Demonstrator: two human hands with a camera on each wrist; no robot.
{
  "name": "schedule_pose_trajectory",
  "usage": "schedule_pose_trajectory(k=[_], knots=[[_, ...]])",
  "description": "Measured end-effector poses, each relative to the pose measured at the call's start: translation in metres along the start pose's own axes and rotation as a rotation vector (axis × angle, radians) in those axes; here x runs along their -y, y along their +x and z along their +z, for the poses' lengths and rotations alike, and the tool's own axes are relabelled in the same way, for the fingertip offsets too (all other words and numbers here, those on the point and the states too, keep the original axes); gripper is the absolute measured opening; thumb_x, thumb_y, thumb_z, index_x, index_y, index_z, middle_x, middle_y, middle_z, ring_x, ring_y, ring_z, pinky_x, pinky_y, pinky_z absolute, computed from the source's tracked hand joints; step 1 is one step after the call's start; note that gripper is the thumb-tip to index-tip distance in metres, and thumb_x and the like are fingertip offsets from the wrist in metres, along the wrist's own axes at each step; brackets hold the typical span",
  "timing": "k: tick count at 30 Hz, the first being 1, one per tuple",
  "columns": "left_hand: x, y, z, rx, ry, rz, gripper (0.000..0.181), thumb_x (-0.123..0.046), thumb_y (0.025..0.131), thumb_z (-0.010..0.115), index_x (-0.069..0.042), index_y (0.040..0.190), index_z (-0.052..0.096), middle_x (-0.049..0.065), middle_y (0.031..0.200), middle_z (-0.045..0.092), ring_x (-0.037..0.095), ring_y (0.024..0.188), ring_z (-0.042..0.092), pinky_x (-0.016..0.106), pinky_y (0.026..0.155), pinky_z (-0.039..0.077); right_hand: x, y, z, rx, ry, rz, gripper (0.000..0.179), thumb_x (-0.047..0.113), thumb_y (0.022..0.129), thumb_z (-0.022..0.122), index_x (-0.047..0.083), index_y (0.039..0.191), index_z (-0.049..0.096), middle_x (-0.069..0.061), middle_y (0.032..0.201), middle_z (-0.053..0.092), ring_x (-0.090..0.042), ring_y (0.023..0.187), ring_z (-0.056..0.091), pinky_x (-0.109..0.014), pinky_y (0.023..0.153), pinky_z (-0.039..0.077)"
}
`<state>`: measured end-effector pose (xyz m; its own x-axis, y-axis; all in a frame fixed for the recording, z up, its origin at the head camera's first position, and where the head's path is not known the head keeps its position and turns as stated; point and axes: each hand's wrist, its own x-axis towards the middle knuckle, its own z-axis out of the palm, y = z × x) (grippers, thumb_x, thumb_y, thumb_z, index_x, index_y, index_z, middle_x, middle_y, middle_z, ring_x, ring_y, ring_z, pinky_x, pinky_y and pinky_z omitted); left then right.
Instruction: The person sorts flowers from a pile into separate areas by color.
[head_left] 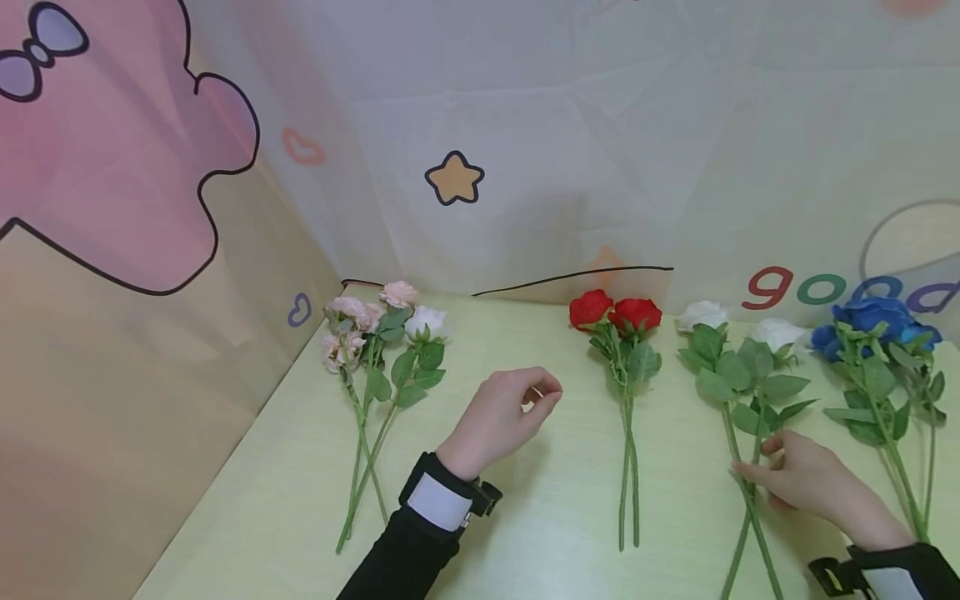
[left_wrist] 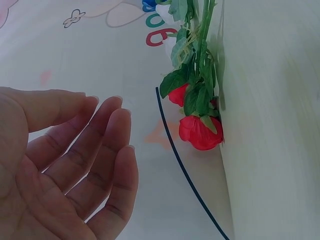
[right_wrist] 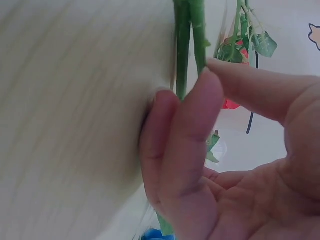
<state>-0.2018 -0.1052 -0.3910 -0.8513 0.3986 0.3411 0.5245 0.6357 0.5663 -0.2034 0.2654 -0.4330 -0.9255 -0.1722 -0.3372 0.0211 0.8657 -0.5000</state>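
Observation:
My right hand [head_left: 813, 479] pinches the green stems of two white roses [head_left: 777, 333], whose stems [right_wrist: 198, 35] cross near the fingers. In the right wrist view the thumb and fingertips meet at one stem, with the other close beside it. Loosely curled and holding nothing, my left hand [head_left: 498, 417] hovers over the table, left of two red roses [head_left: 636, 315]. The left wrist view has the same left hand [left_wrist: 75, 160] with its palm showing and the red blooms [left_wrist: 201, 132] beyond it.
Pale pink flowers [head_left: 352, 315] and a white rose [head_left: 427, 322] lie on the left of the pale table [head_left: 540, 517], stems crossed. Blue roses [head_left: 877, 318] lie at the far right, beside my right hand. A printed cloth [head_left: 540, 167] hangs behind.

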Motion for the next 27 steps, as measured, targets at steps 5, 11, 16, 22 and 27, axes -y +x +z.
schedule_pose_trajectory(k=[5,11,16,22,27], knots=[[0.0,0.0,0.0,0.002,0.0,0.005,0.013,-0.018,0.094,0.058,-0.011,0.1,0.068,-0.005,0.091,0.068,0.006,0.081,0.061,0.023,0.073,0.049,-0.001,0.002,-0.001,0.008,-0.008,-0.007,0.055,0.027,0.083,0.07,-0.015,0.104,0.042,-0.005,0.072,0.061,-0.016,0.059,0.057,-0.035,0.057,0.045],[-0.001,0.0,0.0,-0.002,0.003,0.011,0.013,-0.018,0.094,0.058,-0.011,0.099,0.068,-0.005,0.091,0.068,0.006,0.081,0.061,0.023,0.073,0.05,-0.004,0.001,0.0,-0.016,-0.01,-0.047,0.046,0.015,0.08,0.068,-0.016,0.105,0.044,-0.009,0.078,0.062,-0.018,0.064,0.059,-0.035,0.057,0.048],[0.0,0.001,0.001,0.0,0.003,0.009,0.012,-0.018,0.094,0.058,-0.012,0.098,0.068,-0.005,0.09,0.068,0.006,0.081,0.06,0.023,0.073,0.049,-0.005,-0.002,0.003,-0.037,0.008,-0.054,0.044,0.01,0.078,0.066,-0.016,0.107,0.044,-0.008,0.078,0.061,-0.018,0.063,0.058,-0.034,0.056,0.047],[0.0,0.0,0.001,0.003,0.001,0.002,0.012,-0.017,0.094,0.058,-0.012,0.098,0.068,-0.005,0.089,0.068,0.007,0.081,0.06,0.022,0.073,0.049,-0.007,-0.005,0.008,-0.051,0.05,-0.074,0.043,0.008,0.08,0.063,-0.013,0.11,0.04,-0.007,0.076,0.058,-0.017,0.059,0.058,-0.034,0.055,0.047],[0.001,0.001,0.002,0.005,-0.003,0.001,0.012,-0.017,0.094,0.058,-0.012,0.098,0.068,-0.005,0.089,0.068,0.006,0.081,0.06,0.023,0.073,0.049,-0.008,-0.006,0.01,-0.043,0.08,-0.054,0.043,0.008,0.082,0.059,-0.012,0.113,0.038,-0.009,0.077,0.056,-0.018,0.059,0.058,-0.034,0.055,0.048]])
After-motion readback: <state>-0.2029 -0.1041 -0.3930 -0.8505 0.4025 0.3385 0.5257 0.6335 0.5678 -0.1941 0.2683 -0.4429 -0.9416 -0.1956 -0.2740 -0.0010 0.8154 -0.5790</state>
